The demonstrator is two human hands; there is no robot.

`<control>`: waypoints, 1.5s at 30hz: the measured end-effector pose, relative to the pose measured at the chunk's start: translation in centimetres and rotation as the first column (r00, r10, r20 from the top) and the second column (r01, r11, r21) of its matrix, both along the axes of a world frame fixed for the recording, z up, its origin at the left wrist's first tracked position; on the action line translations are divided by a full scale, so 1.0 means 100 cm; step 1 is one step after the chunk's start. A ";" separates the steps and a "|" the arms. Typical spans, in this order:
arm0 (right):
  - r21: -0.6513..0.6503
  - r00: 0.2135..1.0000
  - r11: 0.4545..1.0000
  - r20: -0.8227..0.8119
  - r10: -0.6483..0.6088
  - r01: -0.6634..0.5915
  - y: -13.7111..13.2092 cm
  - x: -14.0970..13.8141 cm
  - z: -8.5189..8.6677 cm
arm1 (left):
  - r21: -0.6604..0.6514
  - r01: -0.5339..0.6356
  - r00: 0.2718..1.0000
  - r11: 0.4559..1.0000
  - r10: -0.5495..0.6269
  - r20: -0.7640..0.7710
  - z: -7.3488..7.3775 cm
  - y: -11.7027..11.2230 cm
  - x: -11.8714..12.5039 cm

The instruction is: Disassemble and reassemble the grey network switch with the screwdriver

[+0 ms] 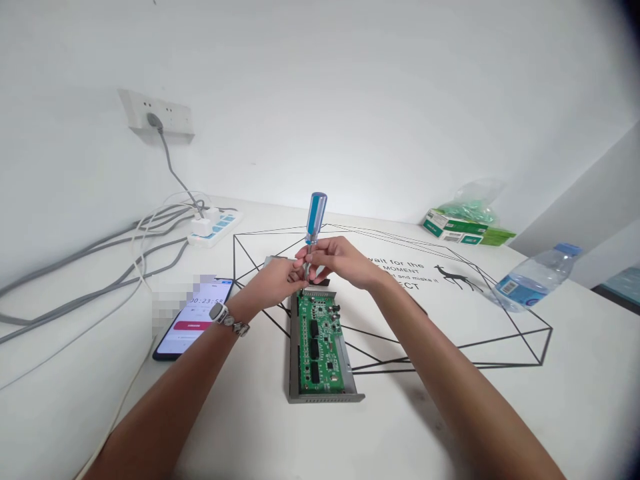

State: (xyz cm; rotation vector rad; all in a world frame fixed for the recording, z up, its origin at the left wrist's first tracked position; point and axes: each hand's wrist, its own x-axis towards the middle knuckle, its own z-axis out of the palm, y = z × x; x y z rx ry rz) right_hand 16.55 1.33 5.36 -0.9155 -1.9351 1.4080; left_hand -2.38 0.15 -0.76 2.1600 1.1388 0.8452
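Note:
A screwdriver (316,215) with a blue and clear handle stands nearly upright over the far end of a green circuit board (320,340). The board lies in a grey metal casing (295,373). My right hand (340,260) is closed, its fingers pinching the metal shaft below the handle. From the other side my left hand (280,279) is closed, its thumb and fingertips together around the lower shaft near the tip. The fingers partly hide the tip, so its exact contact with the board cannot be made out. Behind the hands, a light grey piece (273,260) is partly covered.
Left of the casing lies a phone (193,320) showing a timer. A power strip (215,230) and grey cables (100,250) run along the left, below a wall socket (160,115). A water bottle (537,280) lies tilted at right; green boxes (455,227) stand behind it.

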 end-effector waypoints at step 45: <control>0.088 0.968 0.969 -0.118 -0.220 0.231 0.001 -0.009 -0.012 | -0.013 -0.069 0.997 0.998 0.069 0.031 -0.006 0.005 0.002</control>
